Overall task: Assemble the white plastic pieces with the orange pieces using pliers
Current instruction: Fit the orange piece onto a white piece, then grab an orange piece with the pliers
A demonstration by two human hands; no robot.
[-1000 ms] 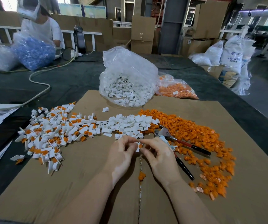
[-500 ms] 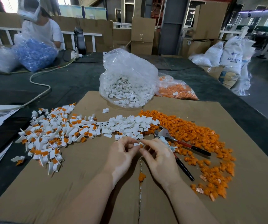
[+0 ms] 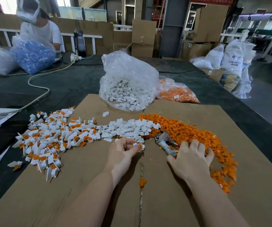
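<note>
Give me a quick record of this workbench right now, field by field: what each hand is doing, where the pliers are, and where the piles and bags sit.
left hand: pinches a white piece with orange insert at its fingertips
right hand: on the pliers, fingers over the handles
pliers: lying at the edge of the loose orange pieces
loose white pieces: centre of the cardboard sheet
assembled pile: left side
bag of white pieces: behind the piles
bag of orange pieces: right of the white bag
</note>
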